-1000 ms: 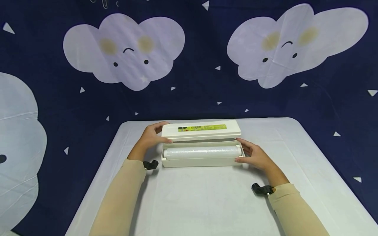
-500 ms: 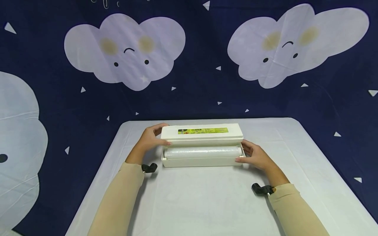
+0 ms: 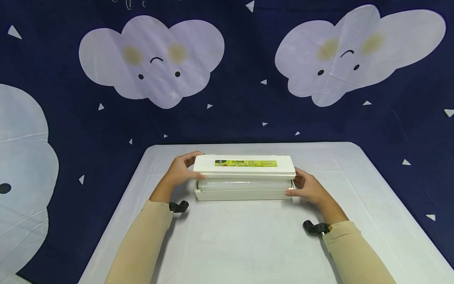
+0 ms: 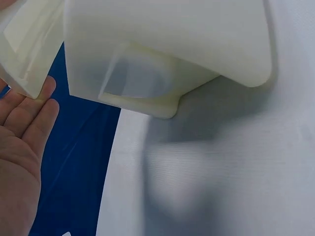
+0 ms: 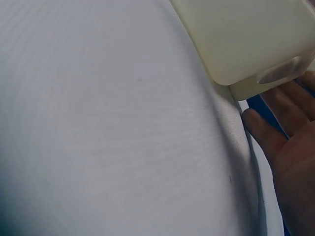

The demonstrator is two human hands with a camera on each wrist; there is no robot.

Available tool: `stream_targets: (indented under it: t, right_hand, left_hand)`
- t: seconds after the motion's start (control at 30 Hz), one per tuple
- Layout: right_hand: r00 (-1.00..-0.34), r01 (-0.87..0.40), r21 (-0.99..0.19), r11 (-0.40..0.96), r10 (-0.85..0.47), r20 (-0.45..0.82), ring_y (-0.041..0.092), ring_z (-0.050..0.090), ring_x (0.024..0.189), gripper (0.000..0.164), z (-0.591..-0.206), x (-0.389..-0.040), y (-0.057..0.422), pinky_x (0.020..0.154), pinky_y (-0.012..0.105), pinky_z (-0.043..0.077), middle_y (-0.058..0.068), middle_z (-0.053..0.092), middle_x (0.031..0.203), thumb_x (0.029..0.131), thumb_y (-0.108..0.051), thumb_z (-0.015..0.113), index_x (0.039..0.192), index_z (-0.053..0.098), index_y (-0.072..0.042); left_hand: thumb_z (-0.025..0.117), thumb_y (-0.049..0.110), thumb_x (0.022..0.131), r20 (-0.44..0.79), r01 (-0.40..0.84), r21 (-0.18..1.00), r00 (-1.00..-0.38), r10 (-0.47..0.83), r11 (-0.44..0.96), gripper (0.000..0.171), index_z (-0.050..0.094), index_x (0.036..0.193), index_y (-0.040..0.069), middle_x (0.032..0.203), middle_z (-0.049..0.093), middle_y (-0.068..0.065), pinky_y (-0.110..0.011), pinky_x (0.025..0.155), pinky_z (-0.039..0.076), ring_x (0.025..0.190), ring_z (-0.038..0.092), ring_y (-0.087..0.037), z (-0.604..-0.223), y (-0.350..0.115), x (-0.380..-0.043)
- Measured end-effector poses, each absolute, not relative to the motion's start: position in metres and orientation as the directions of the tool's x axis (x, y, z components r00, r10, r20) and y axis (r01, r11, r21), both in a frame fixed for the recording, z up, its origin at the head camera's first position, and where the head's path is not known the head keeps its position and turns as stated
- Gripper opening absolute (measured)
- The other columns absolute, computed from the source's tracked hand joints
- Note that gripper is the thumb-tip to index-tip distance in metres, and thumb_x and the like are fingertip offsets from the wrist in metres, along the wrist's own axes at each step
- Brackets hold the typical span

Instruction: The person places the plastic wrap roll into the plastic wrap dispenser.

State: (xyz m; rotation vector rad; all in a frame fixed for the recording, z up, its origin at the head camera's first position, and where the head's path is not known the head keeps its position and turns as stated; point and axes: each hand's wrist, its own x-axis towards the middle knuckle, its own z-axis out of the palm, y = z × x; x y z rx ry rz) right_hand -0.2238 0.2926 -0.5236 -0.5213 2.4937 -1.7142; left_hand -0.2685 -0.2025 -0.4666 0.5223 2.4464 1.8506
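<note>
A white cling film dispenser box (image 3: 244, 195) rests on the table with a clear-white film roll (image 3: 244, 185) inside. Its long white lid (image 3: 207, 165), with a yellow-green label (image 3: 246, 163), is held over the box's back part and hides some of the roll. My left hand (image 3: 177, 172) grips the lid's left end, thumb in front and fingers behind. In the left wrist view, fingers (image 4: 30, 115) support the lid (image 4: 29, 44) beside the box's end wall (image 4: 167, 29). At the box's right end, my right hand (image 3: 309, 189) holds it between thumb and fingers.
White cloth covers the table (image 3: 244, 240), reaching toward me in front of the box. Right behind the table hangs a dark blue curtain (image 3: 244, 114) with cloud and triangle prints. Black wrist cameras (image 3: 315, 227) sit on both wrists.
The lid has come down and toward me over the box, shifting slightly right, and now covers more of the roll. My left hand moved with it. The right hand stayed at the box's end.
</note>
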Motion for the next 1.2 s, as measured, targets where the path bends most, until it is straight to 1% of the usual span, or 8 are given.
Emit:
stream_targets:
  t: [0.17,0.27,0.37,0.53,0.63,0.83,1.0,1.2]
  right_hand:
    - [-0.919,-0.285,-0.934,0.213,-0.336,0.204,0.045,0.038,0.146,0.118,-0.521,-0.226,0.293,0.113,0.021,0.038,0.023,0.027,0.167,0.077,0.009,0.091,0.168,0.017,-0.004]
    - [-0.911,-0.306,-0.934,0.183,-0.341,0.231,0.044,0.034,0.148,0.115,-0.519,-0.228,0.292,0.111,0.016,0.037,0.022,0.024,0.169,0.079,0.01,0.088,0.168,0.017,-0.004]
    - [-0.911,-0.313,-0.93,0.195,-0.339,0.235,0.043,0.033,0.15,0.11,-0.517,-0.229,0.291,0.11,0.015,0.038,0.022,0.024,0.168,0.083,0.007,0.086,0.168,0.017,-0.004]
    - [-0.904,-0.343,-0.919,0.195,-0.336,0.266,0.034,0.039,0.148,0.103,-0.516,-0.23,0.289,0.108,0.017,0.041,0.026,0.027,0.166,0.087,0.009,0.081,0.167,0.016,0.0]
    - [-0.902,-0.348,-0.919,0.187,-0.335,0.273,0.038,0.037,0.148,0.103,-0.515,-0.231,0.288,0.108,0.017,0.041,0.029,0.029,0.164,0.087,0.01,0.081,0.167,0.016,0.001]
    - [-0.91,-0.335,-0.92,0.202,-0.322,0.26,0.049,0.031,0.148,0.103,-0.511,-0.232,0.286,0.112,0.017,0.037,0.028,0.029,0.165,0.087,0.007,0.083,0.167,0.019,-0.001]
    - [-0.905,-0.346,-0.92,0.185,-0.324,0.276,0.047,0.031,0.15,0.101,-0.506,-0.233,0.283,0.115,0.02,0.035,0.024,0.032,0.165,0.084,0.006,0.086,0.165,0.025,0.0]
    - [-0.912,-0.324,-0.924,0.201,-0.325,0.249,0.041,0.033,0.15,0.096,-0.501,-0.233,0.281,0.113,0.017,0.035,0.021,0.037,0.164,0.083,0.004,0.089,0.161,0.034,0.003]
  left_hand:
    - [0.104,0.008,0.061,0.197,0.263,0.941,-0.937,0.289,0.212,0.081,0.071,0.134,0.013,0.132,0.07,-0.004,-0.052,0.112,0.044,0.132,0.059,-0.024,-0.471,-0.203,-0.266]
    - [0.104,0.006,0.062,0.208,0.272,0.942,-0.933,0.294,0.198,0.08,0.071,0.135,0.012,0.132,0.07,-0.005,-0.054,0.112,0.042,0.131,0.06,-0.025,-0.473,-0.203,-0.265]
    - [0.103,0.006,0.063,0.21,0.273,0.943,-0.932,0.295,0.191,0.08,0.07,0.135,0.01,0.132,0.07,-0.006,-0.052,0.113,0.043,0.131,0.06,-0.025,-0.475,-0.203,-0.265]
    - [0.102,0.005,0.064,0.219,0.28,0.941,-0.932,0.288,0.188,0.081,0.068,0.137,0.007,0.134,0.069,-0.006,-0.05,0.114,0.042,0.132,0.059,-0.027,-0.477,-0.204,-0.263]
    - [0.102,0.002,0.064,0.235,0.292,0.94,-0.928,0.288,0.176,0.081,0.068,0.137,0.005,0.136,0.068,-0.008,-0.051,0.114,0.042,0.133,0.058,-0.028,-0.478,-0.205,-0.263]
    - [0.101,-0.003,0.063,0.248,0.3,0.942,-0.923,0.295,0.147,0.081,0.068,0.137,0.003,0.137,0.067,-0.011,-0.051,0.113,0.044,0.134,0.057,-0.029,-0.48,-0.206,-0.262]
    - [0.1,-0.004,0.064,0.232,0.283,0.948,-0.929,0.287,0.148,0.082,0.067,0.138,0.003,0.137,0.067,-0.01,-0.046,0.114,0.044,0.134,0.057,-0.027,-0.482,-0.206,-0.26]
    - [0.099,-0.005,0.065,0.242,0.291,0.947,-0.925,0.293,0.138,0.082,0.066,0.14,0.002,0.138,0.066,-0.011,-0.046,0.113,0.044,0.134,0.057,-0.029,-0.485,-0.206,-0.257]
